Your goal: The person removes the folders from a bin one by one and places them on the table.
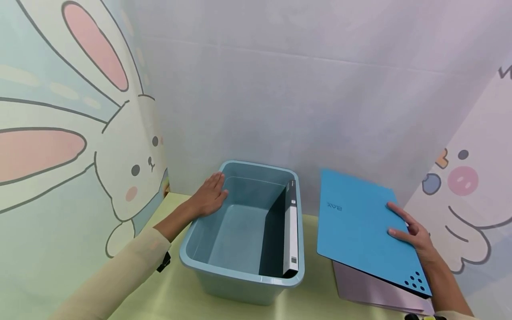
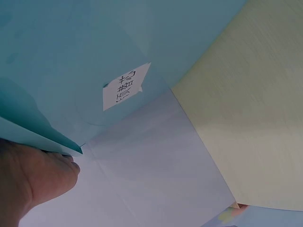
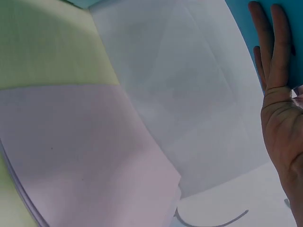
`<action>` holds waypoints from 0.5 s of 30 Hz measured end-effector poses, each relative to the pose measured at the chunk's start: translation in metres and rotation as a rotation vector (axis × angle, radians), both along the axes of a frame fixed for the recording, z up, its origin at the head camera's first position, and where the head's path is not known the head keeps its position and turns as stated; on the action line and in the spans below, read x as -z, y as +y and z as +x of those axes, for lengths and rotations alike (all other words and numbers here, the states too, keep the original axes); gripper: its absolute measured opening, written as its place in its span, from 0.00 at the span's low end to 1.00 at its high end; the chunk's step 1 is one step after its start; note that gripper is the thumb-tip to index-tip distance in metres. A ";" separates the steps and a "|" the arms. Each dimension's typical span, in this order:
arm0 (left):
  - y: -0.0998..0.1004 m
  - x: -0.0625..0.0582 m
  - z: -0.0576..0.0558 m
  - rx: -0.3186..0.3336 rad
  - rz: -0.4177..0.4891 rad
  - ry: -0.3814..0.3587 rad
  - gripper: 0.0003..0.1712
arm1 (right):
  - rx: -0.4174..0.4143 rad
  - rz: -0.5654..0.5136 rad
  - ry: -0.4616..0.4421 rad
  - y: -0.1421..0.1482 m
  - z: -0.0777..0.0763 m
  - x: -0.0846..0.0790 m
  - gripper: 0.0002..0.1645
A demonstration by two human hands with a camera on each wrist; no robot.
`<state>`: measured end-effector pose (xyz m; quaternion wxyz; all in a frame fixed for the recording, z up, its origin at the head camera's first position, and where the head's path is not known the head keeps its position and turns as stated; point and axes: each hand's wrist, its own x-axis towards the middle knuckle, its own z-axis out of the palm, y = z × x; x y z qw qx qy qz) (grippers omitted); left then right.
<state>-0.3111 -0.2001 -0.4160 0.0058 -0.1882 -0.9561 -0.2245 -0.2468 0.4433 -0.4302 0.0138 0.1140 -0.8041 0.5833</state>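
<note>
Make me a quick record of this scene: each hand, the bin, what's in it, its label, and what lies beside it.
Left hand: resting on the bin's left rim
Right hand: holding a blue folder by its right side
Bin: blue, on the table
Contents: dark binder, white-labelled spine, along the right wall
Bin label: white, handwritten, outside
Beside bin: flat lilac item on the table
</note>
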 end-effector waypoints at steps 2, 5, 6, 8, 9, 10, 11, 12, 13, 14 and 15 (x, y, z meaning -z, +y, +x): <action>0.000 0.000 0.000 0.001 0.000 -0.001 0.41 | 0.015 0.019 -0.031 0.003 0.002 0.004 0.45; 0.000 0.001 0.001 0.000 0.001 -0.005 0.41 | 0.037 0.027 -0.100 0.006 0.003 0.010 0.45; -0.001 0.001 0.001 -0.001 0.000 -0.006 0.41 | 0.040 0.026 -0.122 0.006 0.004 0.013 0.46; -0.001 0.001 0.000 -0.001 0.000 -0.007 0.41 | 0.029 0.000 -0.162 0.006 0.004 0.017 0.46; -0.001 0.001 0.000 0.000 0.001 -0.008 0.41 | 0.019 -0.010 -0.175 0.006 0.004 0.019 0.46; -0.001 0.001 0.000 0.001 0.001 -0.008 0.41 | 0.007 -0.023 -0.187 0.006 0.004 0.021 0.47; 0.000 0.001 0.001 0.002 0.001 -0.007 0.41 | -0.002 -0.037 -0.198 0.005 0.004 0.023 0.47; 0.000 0.001 0.001 0.003 0.003 -0.006 0.41 | -0.011 -0.047 -0.205 0.004 0.004 0.025 0.47; 0.000 0.001 0.001 0.003 0.005 -0.006 0.41 | -0.020 -0.059 -0.211 0.004 0.004 0.027 0.48; 0.000 0.001 0.001 0.005 0.006 -0.006 0.41 | -0.024 -0.063 -0.216 0.003 0.004 0.029 0.48; 0.000 0.000 0.001 0.006 0.008 -0.006 0.41 | -0.030 -0.063 -0.221 0.002 0.003 0.031 0.48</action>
